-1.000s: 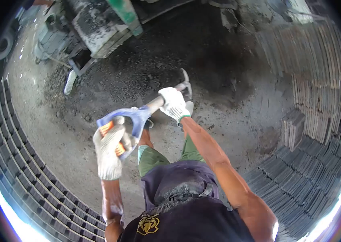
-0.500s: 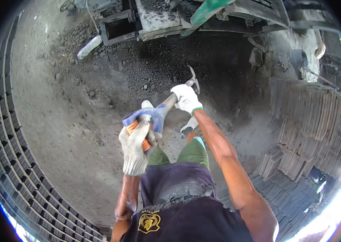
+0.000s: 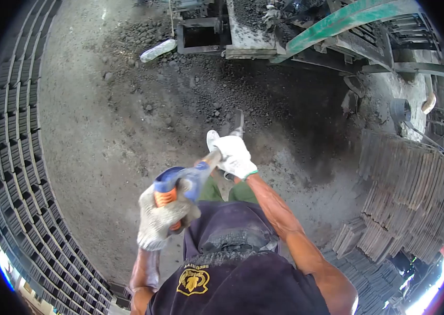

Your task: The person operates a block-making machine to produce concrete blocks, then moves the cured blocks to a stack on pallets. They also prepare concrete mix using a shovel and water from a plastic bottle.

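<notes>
A shovel [image 3: 196, 177] with a blue D-shaped handle and orange grip slants across in front of my body. My left hand [image 3: 159, 220], in a knitted glove, is closed around the orange grip at the near end. Lower on the shaft, my right hand [image 3: 235, 156] in a white glove with a green cuff edge is wrapped around it. Just past that hand, the grey blade [image 3: 239, 122] shows almost edge-on, partly hidden by the glove. Beyond the blade, dark crumbly material [image 3: 253, 97] lies loose on the ground.
A machine frame with a green beam [image 3: 332, 31] stands at the far side. A bottle-like object [image 3: 158, 51] lies by a dark box-shaped frame [image 3: 201, 50]. Stacked flat boards [image 3: 410, 178] stand at right. Racks of dark blocks [image 3: 14, 173] curve along the left.
The shovel and both hands have come down and nearer my body, with the blade pulled back. My view has shifted, so the surroundings appear farther right. Both hands keep their hold.
</notes>
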Demonstrator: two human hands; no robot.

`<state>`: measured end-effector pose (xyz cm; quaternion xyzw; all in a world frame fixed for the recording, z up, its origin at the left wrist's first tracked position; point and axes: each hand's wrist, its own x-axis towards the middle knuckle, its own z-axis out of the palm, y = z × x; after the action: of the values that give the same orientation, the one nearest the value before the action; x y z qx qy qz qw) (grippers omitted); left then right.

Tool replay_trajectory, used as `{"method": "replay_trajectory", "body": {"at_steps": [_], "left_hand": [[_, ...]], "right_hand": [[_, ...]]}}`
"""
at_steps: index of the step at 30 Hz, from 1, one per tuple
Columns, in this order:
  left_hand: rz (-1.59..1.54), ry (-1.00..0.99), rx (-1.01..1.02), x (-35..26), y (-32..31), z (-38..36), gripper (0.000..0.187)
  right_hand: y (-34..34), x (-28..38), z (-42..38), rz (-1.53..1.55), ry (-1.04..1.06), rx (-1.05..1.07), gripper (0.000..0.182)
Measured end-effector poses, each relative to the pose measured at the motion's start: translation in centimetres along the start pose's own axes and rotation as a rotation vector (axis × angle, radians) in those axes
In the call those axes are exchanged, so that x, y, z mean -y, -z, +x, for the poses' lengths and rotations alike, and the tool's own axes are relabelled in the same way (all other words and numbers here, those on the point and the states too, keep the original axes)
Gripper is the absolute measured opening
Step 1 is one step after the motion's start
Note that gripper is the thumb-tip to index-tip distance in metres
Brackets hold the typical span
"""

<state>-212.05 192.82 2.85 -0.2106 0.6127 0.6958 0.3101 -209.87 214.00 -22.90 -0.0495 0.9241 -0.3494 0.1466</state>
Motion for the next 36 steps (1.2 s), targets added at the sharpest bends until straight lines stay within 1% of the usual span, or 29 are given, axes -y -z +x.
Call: {"method": "replay_trajectory", "body": {"at_steps": [1, 2, 4, 6, 7, 8, 10, 11, 12, 13, 14, 15, 16, 17, 18, 19, 20, 22, 23, 24, 26, 27, 28, 30, 31, 32, 34, 35, 36], "left_hand": [[0.045, 0.087, 0.027, 0.8, 0.4, 0.4, 0.043], [0.017, 0.096, 0.095, 1.4, 0.5, 0.9, 0.038], [0.050, 0.136, 0.071, 3.1, -0.3, 2.4, 0.026], [0.045, 0.163, 0.155, 4.5, 1.0, 5.2, 0.026], [-0.073, 0.084, 0.239, 5.2, 2.2, 6.8, 0.022], [-0.055, 0.077, 0.213, 5.4, 3.5, 8.4, 0.022], [-0.018, 0.071, 0.174, 3.5, 6.5, 12.0, 0.022], [-0.008, 0.133, 0.165, 1.3, 8.7, 13.5, 0.024], [0.059, 0.118, 0.132, -0.6, 11.9, 15.0, 0.027], [0.113, 0.090, 0.100, -4.1, 14.2, 15.5, 0.026], [0.167, 0.062, 0.069, -7.4, 16.6, 15.8, 0.025], [0.162, 0.003, 0.052, -9.4, 19.9, 16.8, 0.025], [0.157, -0.056, 0.035, -11.2, 23.0, 17.5, 0.025], [0.195, -0.101, -0.036, -13.2, 25.0, 17.6, 0.027], [0.233, -0.145, -0.107, -14.9, 26.8, 17.8, 0.031], [0.233, -0.222, -0.104, -15.5, 28.9, 18.3, 0.032], [0.234, -0.299, -0.101, -16.0, 31.0, 18.9, 0.032], [0.206, -0.257, -0.159, -19.3, 32.1, 18.5, 0.032], [0.146, -0.269, -0.250, -20.3, 32.9, 18.5, 0.032], [0.078, -0.309, -0.221, -20.5, 34.2, 18.9, 0.026], [-0.058, -0.388, -0.159, -20.3, 37.6, 19.9, 0.019], [-0.042, -0.364, -0.156, -20.9, 38.7, 20.3, 0.018], [-0.076, -0.362, -0.143, -20.8, 39.0, 20.2, 0.018], [-0.129, -0.362, -0.104, -20.6, 40.2, 20.3, 0.017], [-0.146, -0.377, -0.075, -20.7, 41.1, 20.7, 0.017], [-0.038, -0.329, -0.120, -21.4, 41.9, 21.2, 0.022], [-0.167, -0.348, -0.095, -23.7, 42.8, 22.3, 0.015], [-0.153, -0.352, -0.080, -25.4, 43.5, 22.4, 0.015], [-0.139, -0.356, -0.066, -27.5, 44.3, 22.2, 0.014]], "right_hand": [[-0.9, -1.3, -1.2, -0.009, 0.008, -0.065, 0.043], [-1.9, -2.6, -2.2, -0.018, 0.015, -0.130, 0.045], [-2.5, -4.1, -3.8, -0.048, -0.046, -0.155, 0.049], [-5.1, -6.7, -4.1, 0.054, -0.088, -0.235, 0.055], [-5.8, -6.8, -3.1, 0.063, -0.160, -0.211, 0.057], [-7.0, -6.8, -1.4, 0.104, -0.238, -0.207, 0.058], [-8.9, -5.0, 2.9, 0.087, -0.300, -0.204, 0.050], [-10.4, -3.8, 6.3, 0.007, -0.219, -0.250, 0.045], [-11.6, -2.0, 9.7, -0.077, -0.134, -0.269, 0.041], [-10.3, 2.3, 13.7, 0.078, -0.163, -0.199, 0.035], [-13.4, 3.8, 16.8, 0.138, -0.166, -0.204, 0.034], [-14.4, 7.0, 21.2, -0.026, 0.025, -0.428, 0.033], [-14.1, 10.6, 24.8, 0.067, -0.059, -0.238, 0.032], [-18.1, 11.0, 27.9, 0.161, 0.054, -0.429, 0.033], [-17.8, 14.0, 30.8, 0.151, 0.046, -0.388, 0.032], [-20.2, 14.3, 33.3, 0.492, -0.025, -0.418, 0.035], [-16.2, 18.4, 33.5, 0.348, -0.075, -0.364, 0.045], [-13.1, 22.3, 34.8, 0.203, -0.119, -0.298, 0.046], [-11.7, 22.8, 33.7, 0.212, -0.186, -0.223, 0.047], [-10.0, 23.4, 31.8, 0.221, -0.258, -0.215, 0.049], [-11.2, 20.7, 27.7, 0.232, -0.291, -0.279, 0.050], [-10.1, 20.7, 25.3, 0.245, -0.382, -0.202, 0.047], [-10.7, 19.5, 22.5, 0.238, -0.446, -0.183, 0.047], [-11.9, 17.2, 16.8, 0.074, -0.535, -0.106, 0.049], [-13.1, 15.7, 14.0, 0.044, -0.526, -0.067, 0.050], [-13.7, 15.9, 11.8, 0.065, -0.592, -0.056, 0.050], [-14.9, 16.0, 7.6, 0.083, -0.692, -0.070, 0.053], [-15.4, 16.4, 6.5, 0.101, -0.781, -0.083, 0.055], [-16.8, 17.2, 4.9, 0.050, -0.862, -0.137, 0.052]]}}
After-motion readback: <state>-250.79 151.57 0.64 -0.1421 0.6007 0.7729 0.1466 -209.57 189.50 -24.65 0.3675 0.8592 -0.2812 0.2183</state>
